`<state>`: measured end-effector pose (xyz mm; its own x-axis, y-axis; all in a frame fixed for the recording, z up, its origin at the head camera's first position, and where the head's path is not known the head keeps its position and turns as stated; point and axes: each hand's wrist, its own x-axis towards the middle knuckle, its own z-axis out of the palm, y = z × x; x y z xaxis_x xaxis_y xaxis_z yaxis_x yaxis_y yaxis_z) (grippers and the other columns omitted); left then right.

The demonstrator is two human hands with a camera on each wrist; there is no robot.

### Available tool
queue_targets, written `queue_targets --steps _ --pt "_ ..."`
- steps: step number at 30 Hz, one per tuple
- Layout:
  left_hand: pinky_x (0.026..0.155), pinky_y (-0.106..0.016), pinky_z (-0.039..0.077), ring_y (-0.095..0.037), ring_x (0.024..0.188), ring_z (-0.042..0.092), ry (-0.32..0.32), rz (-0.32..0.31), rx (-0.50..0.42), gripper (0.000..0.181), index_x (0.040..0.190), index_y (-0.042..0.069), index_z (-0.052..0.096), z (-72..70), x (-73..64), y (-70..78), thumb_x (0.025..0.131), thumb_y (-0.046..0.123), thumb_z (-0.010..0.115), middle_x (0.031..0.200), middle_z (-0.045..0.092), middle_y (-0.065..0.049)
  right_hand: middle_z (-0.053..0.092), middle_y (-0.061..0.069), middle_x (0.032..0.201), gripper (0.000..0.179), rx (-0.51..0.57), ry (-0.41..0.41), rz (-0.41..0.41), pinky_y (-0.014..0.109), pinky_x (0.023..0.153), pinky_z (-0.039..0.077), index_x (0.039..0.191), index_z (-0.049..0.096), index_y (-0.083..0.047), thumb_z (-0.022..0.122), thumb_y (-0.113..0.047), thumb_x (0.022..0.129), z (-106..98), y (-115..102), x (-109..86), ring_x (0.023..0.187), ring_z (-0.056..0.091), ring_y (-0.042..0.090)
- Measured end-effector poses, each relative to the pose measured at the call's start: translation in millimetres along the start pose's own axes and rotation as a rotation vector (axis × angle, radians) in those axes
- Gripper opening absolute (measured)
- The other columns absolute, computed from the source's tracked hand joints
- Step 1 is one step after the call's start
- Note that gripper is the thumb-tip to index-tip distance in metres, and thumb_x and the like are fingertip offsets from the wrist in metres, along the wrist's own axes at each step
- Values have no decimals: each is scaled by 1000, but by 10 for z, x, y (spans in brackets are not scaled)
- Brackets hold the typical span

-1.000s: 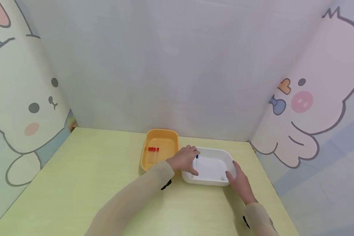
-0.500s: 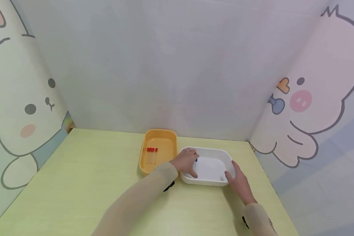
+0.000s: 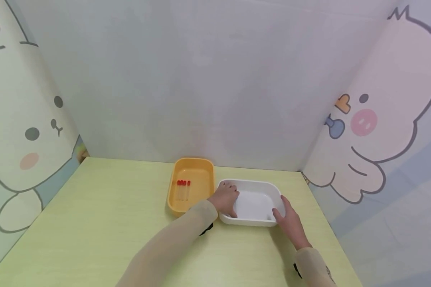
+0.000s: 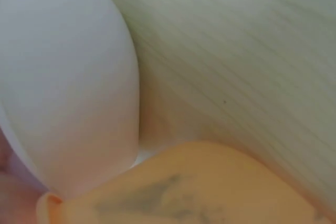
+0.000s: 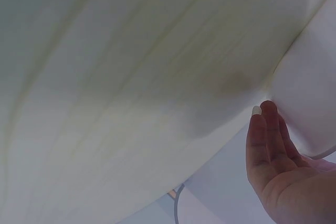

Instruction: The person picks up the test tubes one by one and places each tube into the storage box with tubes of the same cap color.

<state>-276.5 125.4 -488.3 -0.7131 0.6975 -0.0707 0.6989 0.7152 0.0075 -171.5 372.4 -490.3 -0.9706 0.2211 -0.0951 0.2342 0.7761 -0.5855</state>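
Note:
Inside the left end of the white tray, my left hand reaches down, fingertips toward the far side and thumb toward the near side. A thin clear tube shows faintly between them; whether the fingers grip it is hidden by the hand. At the tray's right end my right hand pinches the rim, thumb inside and fingers along the outer wall, as the right wrist view also shows those fingers. The left wrist view has the tray's white outer wall close up.
Left of the white tray stands an orange tray, holding several clear tubes with red caps. My left forearm crosses its near right corner. Both trays are on a pale yellow table, with a hanging cloth behind.
My left hand has sunk deeper into the white tray, its fingers more bent; the blue cap seen beside it earlier is now covered. The right hand keeps its hold on the rim.

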Motion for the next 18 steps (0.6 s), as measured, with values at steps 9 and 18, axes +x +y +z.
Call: queue_targets --steps 9,18 --pt "123 -45 30 -22 132 49 -25 -19 20 74 130 16 67 -14 -17 9 76 66 81 135 63 0 27 33 164 74 1 8 -8 64 124 26 163 16 -1 52 -27 104 11 -5 5 151 28 52" --pt "122 -44 33 -21 133 50 -11 -9 24 76 132 15 66 -56 -44 -2 77 66 81 135 63 -1 26 33 165 73 -1 7 2 64 124 26 163 16 -1 53 -28 105 4 -20 -1 152 27 52"
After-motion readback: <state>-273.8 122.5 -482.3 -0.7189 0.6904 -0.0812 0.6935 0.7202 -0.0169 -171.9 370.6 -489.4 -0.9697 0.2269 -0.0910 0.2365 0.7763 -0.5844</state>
